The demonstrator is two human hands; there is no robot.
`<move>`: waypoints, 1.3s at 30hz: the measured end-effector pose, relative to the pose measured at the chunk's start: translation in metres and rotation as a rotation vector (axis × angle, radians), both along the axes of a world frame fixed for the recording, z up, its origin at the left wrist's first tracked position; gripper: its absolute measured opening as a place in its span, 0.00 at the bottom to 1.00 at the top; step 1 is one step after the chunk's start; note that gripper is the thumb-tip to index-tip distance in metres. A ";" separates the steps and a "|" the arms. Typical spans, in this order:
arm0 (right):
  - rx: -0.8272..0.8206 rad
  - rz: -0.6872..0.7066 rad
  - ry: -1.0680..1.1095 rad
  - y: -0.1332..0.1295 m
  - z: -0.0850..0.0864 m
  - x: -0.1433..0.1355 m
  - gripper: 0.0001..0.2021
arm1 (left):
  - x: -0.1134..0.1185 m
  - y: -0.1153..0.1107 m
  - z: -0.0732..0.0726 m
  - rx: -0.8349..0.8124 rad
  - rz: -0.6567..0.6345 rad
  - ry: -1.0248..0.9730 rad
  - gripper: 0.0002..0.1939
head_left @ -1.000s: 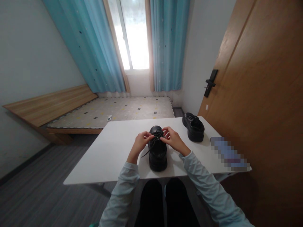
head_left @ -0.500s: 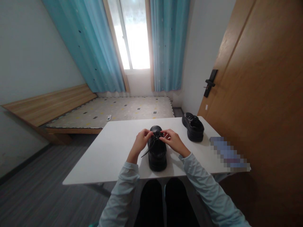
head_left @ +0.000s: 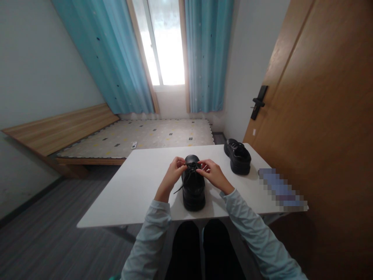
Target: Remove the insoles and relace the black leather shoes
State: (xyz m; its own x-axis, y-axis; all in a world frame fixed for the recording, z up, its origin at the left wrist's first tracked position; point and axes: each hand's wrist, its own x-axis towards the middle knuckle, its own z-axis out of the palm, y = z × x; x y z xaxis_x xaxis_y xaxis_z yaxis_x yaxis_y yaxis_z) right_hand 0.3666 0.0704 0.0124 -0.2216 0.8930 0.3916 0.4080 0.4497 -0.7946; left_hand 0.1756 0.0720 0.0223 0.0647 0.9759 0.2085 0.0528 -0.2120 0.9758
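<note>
A black lace-up shoe (head_left: 194, 194) stands upright on the white table (head_left: 128, 194), heel toward me and toe away. On its left side my left hand (head_left: 175, 171) pinches the shoelace (head_left: 190, 168) between thumb and fingers. My right hand (head_left: 212, 171) is closed at the right side of the lacing, its thumb and fingertips on the lace there. One loose lace end hangs down on the shoe's left. The exact crossing of the laces between my fingers is too small to make out.
A second black shoe (head_left: 239, 157) stands at the table's back right. A pixelated bluish item (head_left: 281, 188) lies along the right edge, beside the wooden door (head_left: 320, 116). Beyond the table is a bed (head_left: 157, 132) with a small white remote (head_left: 134, 145) on it.
My left hand has shifted slightly up and to the left, and its fingers have moved a little at the lace. My right hand and both shoes look unmoved.
</note>
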 end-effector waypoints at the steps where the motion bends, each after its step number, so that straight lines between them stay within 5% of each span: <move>1: 0.002 -0.002 0.002 0.000 0.000 0.000 0.14 | 0.000 -0.001 0.001 0.004 -0.006 -0.019 0.11; 19: 0.015 0.046 -0.025 0.001 -0.002 -0.002 0.17 | -0.022 -0.010 0.024 0.001 -0.024 0.147 0.16; 28: 0.129 0.022 -0.056 0.004 0.014 -0.019 0.11 | -0.002 -0.013 0.026 0.189 0.013 0.059 0.14; 39: 0.140 -0.090 0.146 0.013 0.019 -0.026 0.06 | 0.009 -0.005 0.005 0.234 0.226 0.625 0.04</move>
